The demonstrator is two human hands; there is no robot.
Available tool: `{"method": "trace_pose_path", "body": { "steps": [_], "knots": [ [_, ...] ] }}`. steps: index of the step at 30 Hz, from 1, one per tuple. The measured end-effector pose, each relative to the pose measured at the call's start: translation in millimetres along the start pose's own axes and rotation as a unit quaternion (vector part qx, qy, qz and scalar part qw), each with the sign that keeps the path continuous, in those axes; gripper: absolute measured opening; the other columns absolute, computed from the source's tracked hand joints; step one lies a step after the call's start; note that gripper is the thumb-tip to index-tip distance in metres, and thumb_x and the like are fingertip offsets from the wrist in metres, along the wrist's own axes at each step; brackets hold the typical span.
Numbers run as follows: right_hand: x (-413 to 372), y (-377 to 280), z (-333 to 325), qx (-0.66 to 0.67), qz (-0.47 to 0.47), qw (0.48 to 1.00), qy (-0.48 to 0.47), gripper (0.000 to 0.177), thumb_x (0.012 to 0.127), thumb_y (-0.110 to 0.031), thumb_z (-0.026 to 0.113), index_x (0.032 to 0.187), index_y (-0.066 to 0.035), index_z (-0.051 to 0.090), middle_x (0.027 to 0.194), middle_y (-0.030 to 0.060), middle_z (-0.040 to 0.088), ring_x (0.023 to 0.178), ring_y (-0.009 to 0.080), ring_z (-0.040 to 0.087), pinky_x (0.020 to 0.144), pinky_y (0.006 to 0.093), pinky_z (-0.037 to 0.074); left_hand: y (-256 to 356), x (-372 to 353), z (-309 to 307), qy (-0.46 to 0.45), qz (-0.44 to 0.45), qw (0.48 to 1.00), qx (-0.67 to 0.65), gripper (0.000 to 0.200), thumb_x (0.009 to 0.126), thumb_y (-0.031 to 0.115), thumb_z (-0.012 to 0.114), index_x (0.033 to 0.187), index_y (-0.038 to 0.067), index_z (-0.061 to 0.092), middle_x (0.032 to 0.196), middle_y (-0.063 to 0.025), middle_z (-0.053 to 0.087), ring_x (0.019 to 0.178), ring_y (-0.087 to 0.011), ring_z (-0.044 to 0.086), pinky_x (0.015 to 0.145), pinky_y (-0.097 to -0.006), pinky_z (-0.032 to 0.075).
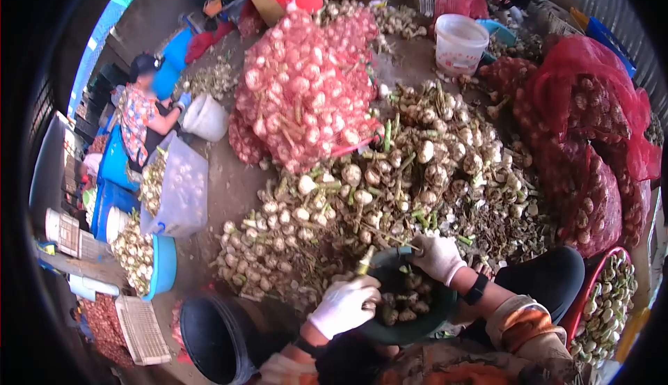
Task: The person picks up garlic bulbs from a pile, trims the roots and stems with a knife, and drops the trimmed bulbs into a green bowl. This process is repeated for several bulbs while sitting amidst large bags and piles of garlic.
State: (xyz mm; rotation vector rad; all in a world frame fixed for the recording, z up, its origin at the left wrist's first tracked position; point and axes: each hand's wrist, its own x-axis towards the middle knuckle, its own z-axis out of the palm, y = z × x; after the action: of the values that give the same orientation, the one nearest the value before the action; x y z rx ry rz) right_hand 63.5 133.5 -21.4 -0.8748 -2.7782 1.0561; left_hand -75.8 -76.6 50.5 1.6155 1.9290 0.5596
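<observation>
My left hand (348,305), in a white glove, is closed at the left rim of a dark green basin (435,329). A pale yellow stalk-like piece (364,261) stands up from its curled fingers; I cannot tell what it is. At the basin's far right rim my gloved right hand (440,260) is closed, with a thin brownish stalk (393,237) pointing left from its fingertips. Several dirty garlic bulbs (402,313) lie inside the basin. Beyond both hands spreads a heap of garlic bulbs (362,197) with stems and dry skins.
A full red mesh sack (299,85) stands behind the heap, with more sacks (591,148) at right. A black bucket (209,340) is at lower left, a red tub (602,308) of garlic at right. Another person (142,113) sits at left beside a clear bin (182,190).
</observation>
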Motion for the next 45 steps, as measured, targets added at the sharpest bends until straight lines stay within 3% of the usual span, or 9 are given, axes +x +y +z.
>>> {"method": "trace_pose_path", "body": {
  "steps": [2, 4, 6, 10, 17, 27, 31, 33, 45],
  "knots": [
    [-0.2, -5.4, -10.9, 0.047, 0.03, 0.998, 0.002, 0.03, 0.079, -0.039, 0.068, 0.086, -0.011, 0.066, 0.075, 0.0145, 0.067, 0.073, 0.0329, 0.066, 0.067, 0.0416, 0.052, -17.5, 2.2, 21.0, -0.11, -0.001, 0.994, 0.024, 0.031, 0.073, 0.02, 0.07, 0.103, 0.012, 0.069, 0.122, -0.0087, 0.062, 0.102, -0.0296, 0.064, 0.09, -0.0375, 0.051],
    [0.0, 1.6, -12.7, 0.059, 0.071, 0.996, 0.019, 0.028, 0.077, -0.035, 0.072, 0.09, -0.01, 0.066, 0.072, 0.0148, 0.066, 0.069, 0.0336, 0.066, 0.064, 0.0418, 0.052, -67.1, 28.9, 23.4, -0.018, 0.001, 1.0, -0.011, 0.041, 0.074, 0.023, 0.073, 0.112, 0.009, 0.066, 0.126, -0.0131, 0.06, 0.107, -0.0301, 0.063, 0.095, -0.036, 0.048],
    [0.9, -1.5, -16.2, 0.086, 0.082, 0.993, 0.007, 0.028, 0.075, -0.029, 0.075, 0.09, -0.008, 0.066, 0.074, 0.0129, 0.067, 0.069, 0.031, 0.066, 0.064, 0.0386, 0.052, -112.2, 64.1, 26.5, 0.044, -0.202, 0.975, -0.082, 0.039, 0.075, 0.025, 0.072, 0.111, 0.01, 0.066, 0.113, -0.0127, 0.066, 0.103, -0.0314, 0.064, 0.094, -0.036, 0.049],
    [6.7, 3.8, -11.1, 0.058, 0.054, 0.997, 0.015, 0.027, 0.075, -0.03, 0.075, 0.09, -0.009, 0.067, 0.074, 0.0138, 0.067, 0.07, 0.0326, 0.066, 0.064, 0.0401, 0.052, -255.1, 124.9, 105.3, -0.084, -0.246, 0.954, -0.146, 0.061, 0.069, 0.029, 0.079, 0.122, 0.006, 0.058, 0.11, -0.018, 0.067, 0.103, -0.033, 0.063, 0.092, -0.0378, 0.048],
    [16.8, 22.2, -6.2, 0.091, 0.109, 0.99, 0.021, 0.024, 0.078, -0.032, 0.072, 0.09, -0.012, 0.067, 0.073, 0.0135, 0.066, 0.073, 0.0325, 0.066, 0.065, 0.04, 0.052, -249.3, 166.8, 101.1, -0.125, -0.272, 0.953, 0.049, 0.068, 0.06, 0.037, 0.08, 0.113, 0.001, 0.058, 0.107, -0.0234, 0.065, 0.104, -0.0377, 0.061, 0.091, -0.0416, 0.048],
    [20.5, -17.5, -6.0, 0.142, 0.07, 0.987, -0.011, 0.032, 0.08, -0.033, 0.07, 0.098, -0.007, 0.065, 0.08, 0.0169, 0.068, 0.077, 0.0354, 0.066, 0.071, 0.0409, 0.052, -210.2, 101.3, 69.4, 0.186, -0.265, 0.797, -0.51, 0.056, 0.073, -0.002, 0.071, 0.122, 0.006, 0.045, 0.083, -0.0059, 0.063, 0.06, -0.0181, 0.061, 0.044, -0.029, 0.049],
    [5.2, -22.6, -14.5, 0.154, 0.074, 0.985, 0.007, 0.031, 0.077, -0.031, 0.074, 0.093, -0.006, 0.065, 0.076, 0.0131, 0.066, 0.07, 0.0278, 0.064, 0.066, 0.037, 0.051, -220.5, 109.0, 88.9, 0.199, -0.174, 0.908, -0.324, 0.053, 0.075, -0.003, 0.072, 0.122, 0.005, 0.049, 0.105, -0.0083, 0.06, 0.072, -0.0165, 0.063, 0.053, -0.0276, 0.052],
    [1.0, -18.9, -17.3, 0.165, 0.07, 0.983, 0.04, 0.026, 0.075, -0.026, 0.077, 0.084, -0.005, 0.064, 0.07, 0.0074, 0.062, 0.063, 0.0177, 0.06, 0.063, 0.0323, 0.05, -204.8, 115.0, 71.1, 0.03, -0.306, 0.895, -0.323, 0.054, 0.075, -0.002, 0.072, 0.125, 0.003, 0.052, 0.104, -0.0078, 0.062, 0.071, -0.0148, 0.062, 0.059, -0.0272, 0.052],
    [22.7, 18.4, -8.1, 0.176, 0.116, 0.976, 0.048, 0.03, 0.076, -0.029, 0.078, 0.086, -0.004, 0.064, 0.069, 0.0073, 0.063, 0.064, 0.016, 0.062, 0.064, 0.0315, 0.05, -186.8, 192.7, 75.6, -0.23, -0.32, 0.916, -0.078, 0.045, 0.074, 0.014, 0.074, 0.114, 0.003, 0.058, 0.079, -0.0146, 0.068, 0.068, -0.0208, 0.067, 0.056, -0.0337, 0.051]
  ]
}}
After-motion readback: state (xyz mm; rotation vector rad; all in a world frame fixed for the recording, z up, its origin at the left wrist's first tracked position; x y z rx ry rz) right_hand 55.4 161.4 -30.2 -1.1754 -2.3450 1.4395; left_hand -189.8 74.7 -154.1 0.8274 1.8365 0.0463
